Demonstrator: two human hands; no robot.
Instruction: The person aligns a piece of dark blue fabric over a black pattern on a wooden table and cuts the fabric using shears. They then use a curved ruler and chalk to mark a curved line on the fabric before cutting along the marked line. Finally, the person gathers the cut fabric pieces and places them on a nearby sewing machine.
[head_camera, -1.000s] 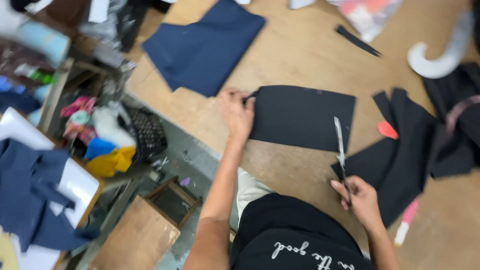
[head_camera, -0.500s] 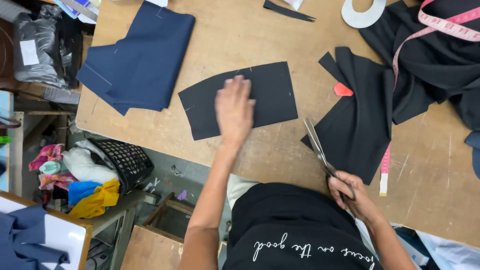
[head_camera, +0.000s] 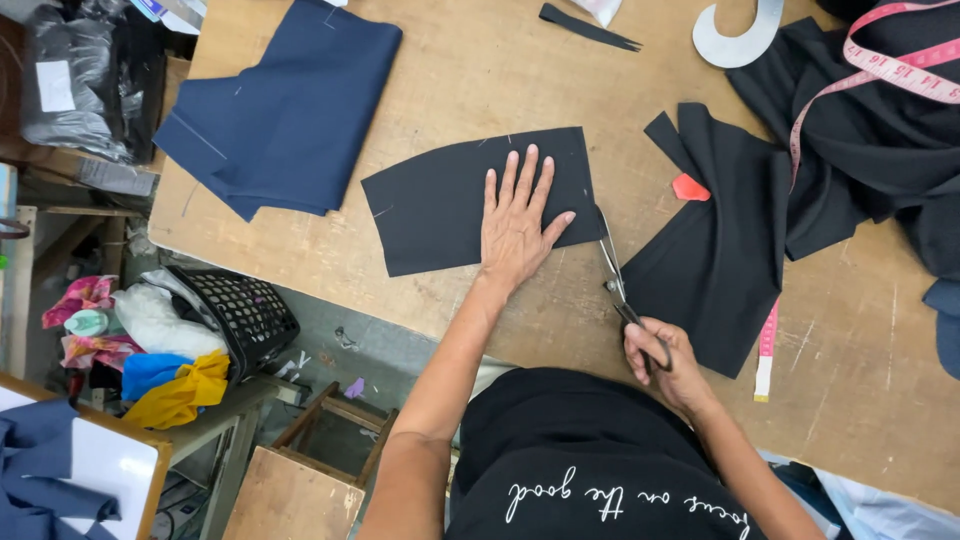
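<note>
From the head view, the left hand (head_camera: 515, 228) lies flat and open on the black fabric piece (head_camera: 440, 205) near the front edge of the tabletop (head_camera: 480, 70). The right hand (head_camera: 665, 360) has its grip closed around the scissors (head_camera: 615, 280), just beside the fabric's right edge.

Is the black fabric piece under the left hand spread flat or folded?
Spread flat: the black fabric piece lies in one layer on the table, left hand pressing it.
</note>
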